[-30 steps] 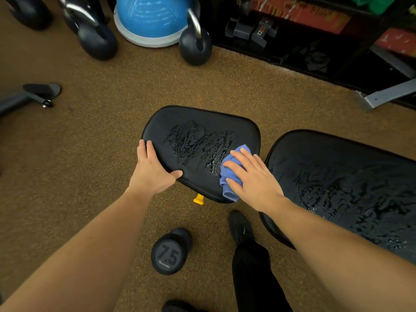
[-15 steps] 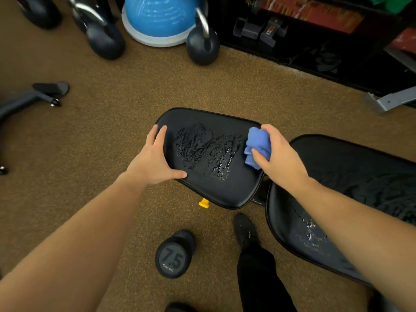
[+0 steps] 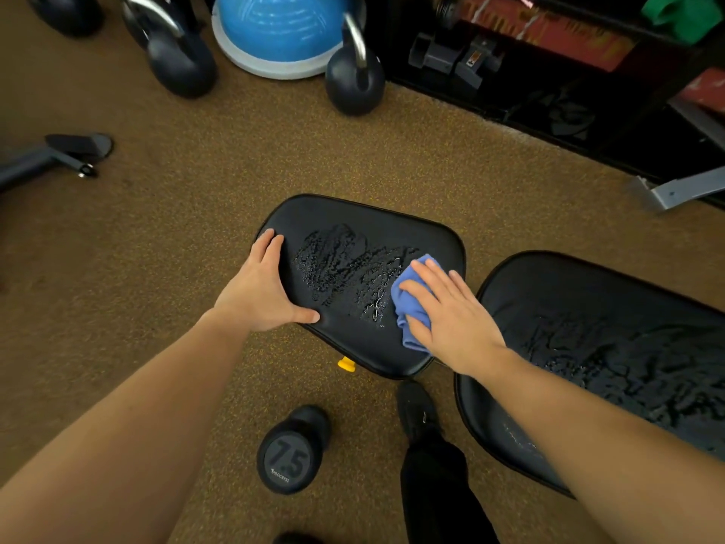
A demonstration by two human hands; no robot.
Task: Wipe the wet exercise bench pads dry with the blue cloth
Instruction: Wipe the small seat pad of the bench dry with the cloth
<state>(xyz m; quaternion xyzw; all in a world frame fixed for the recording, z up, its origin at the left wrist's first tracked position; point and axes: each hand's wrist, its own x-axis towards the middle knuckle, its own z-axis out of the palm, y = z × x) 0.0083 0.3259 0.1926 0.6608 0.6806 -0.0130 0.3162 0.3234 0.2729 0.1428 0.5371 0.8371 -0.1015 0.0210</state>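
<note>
Cloth point(image 3: 408, 304) bunched on seat pad point(image 3: 365, 217), right edge of wet patch — right hand point(image 3: 451, 312) flat on it, fingers straight, pressing. Left hand point(image 3: 263, 288) spread, bracing pad's left edge. Cloth looks soft, light, absorbent; vinyl likely slick — palm pressure suits. Back pad point(image 3: 588, 308) wet too.

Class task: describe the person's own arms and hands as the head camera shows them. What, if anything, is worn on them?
Both forearms are bare, with no sleeve in view. The left hand and right hand wear no gloves, and no rings, watch or wristband show.
</note>
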